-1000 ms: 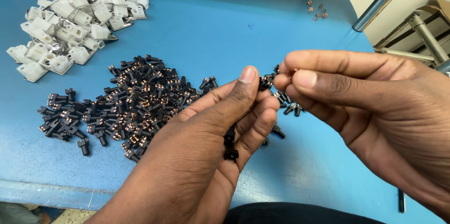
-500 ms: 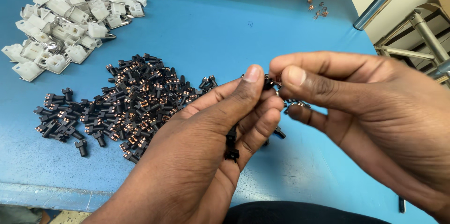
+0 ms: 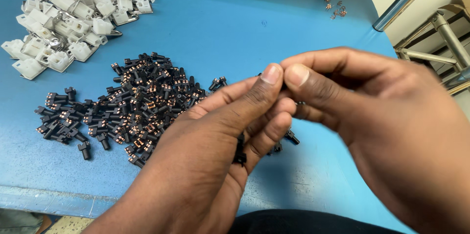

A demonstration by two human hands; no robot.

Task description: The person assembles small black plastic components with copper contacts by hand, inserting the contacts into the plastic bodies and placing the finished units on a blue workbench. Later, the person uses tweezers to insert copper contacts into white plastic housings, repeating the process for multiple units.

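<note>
Blue desk [image 3: 235, 33] showing throughout; white housings [image 3: 68, 13] lying near its far-left corner; black parts [image 3: 132, 101] glinting copper; copper bits [image 3: 335, 8] far-right.

Two hands in view: left hand [image 3: 205, 150], right hand [image 3: 391, 131]. One heap of small black parts with copper contacts [image 3: 137, 101], too many to count. One heap of white plastic housings [image 3: 68, 18], likewise uncounted. About six loose copper bits [image 3: 335, 8] at the far edge.

Left hand [image 3: 215, 150] and right hand [image 3: 387, 131] pinching thumb tips together at centre, black parts pile [image 3: 132, 104] at nine o'clock, white housings [image 3: 68, 18] at ten o'clock, blue tabletop [image 3: 235, 28]
</note>
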